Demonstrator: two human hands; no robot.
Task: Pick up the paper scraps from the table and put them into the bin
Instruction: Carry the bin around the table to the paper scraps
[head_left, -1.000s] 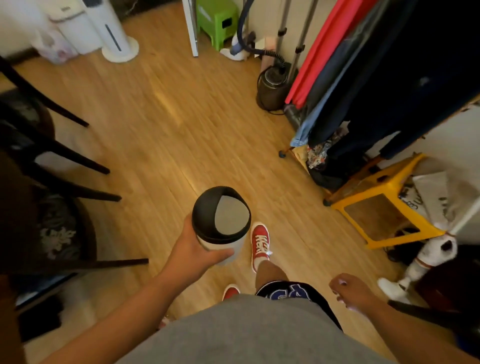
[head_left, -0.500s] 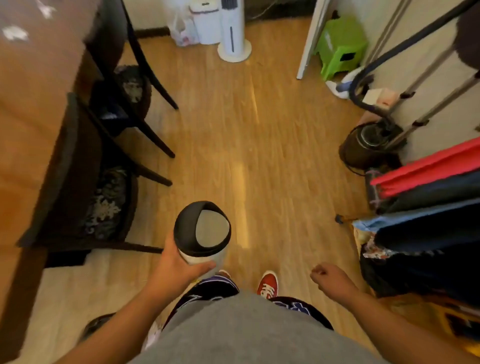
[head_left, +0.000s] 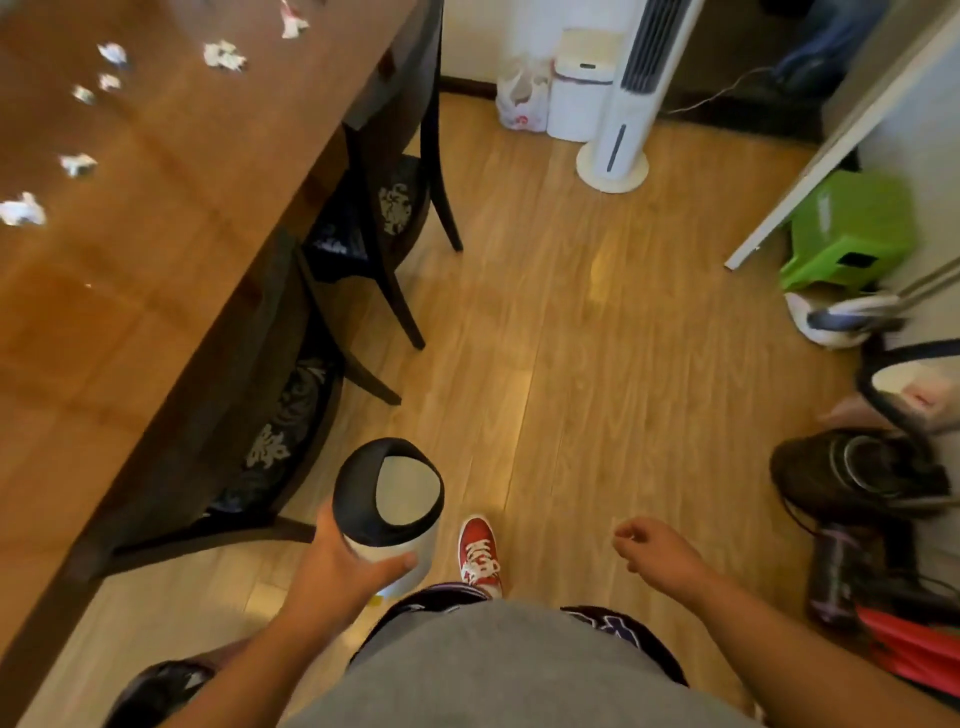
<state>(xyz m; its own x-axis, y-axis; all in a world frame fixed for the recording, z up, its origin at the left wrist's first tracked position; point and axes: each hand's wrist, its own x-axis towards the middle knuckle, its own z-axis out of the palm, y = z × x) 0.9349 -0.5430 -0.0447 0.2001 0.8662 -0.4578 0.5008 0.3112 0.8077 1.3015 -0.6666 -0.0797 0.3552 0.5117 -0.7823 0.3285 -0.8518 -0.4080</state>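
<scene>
My left hand (head_left: 343, 566) grips a small white bin (head_left: 392, 512) with a black swing lid, held upright above the wooden floor. My right hand (head_left: 657, 553) hangs free to the right with loosely curled fingers and nothing in it. The brown wooden table (head_left: 130, 270) fills the upper left. Several crumpled white paper scraps lie on it, among them one at the left edge (head_left: 22, 210), one a little farther back (head_left: 78, 164) and a larger one near the far end (head_left: 224, 55).
Two dark chairs (head_left: 363, 218) are tucked along the table's near side. A white tower fan (head_left: 626, 98) and a white pedal bin (head_left: 576, 85) stand at the back wall. A green stool (head_left: 852, 234) and a vacuum cleaner (head_left: 862, 473) sit at right.
The view has swung left: the table with its paper scraps has come into sight and the clothes rack has left the view. My left hand still carries the bin.
</scene>
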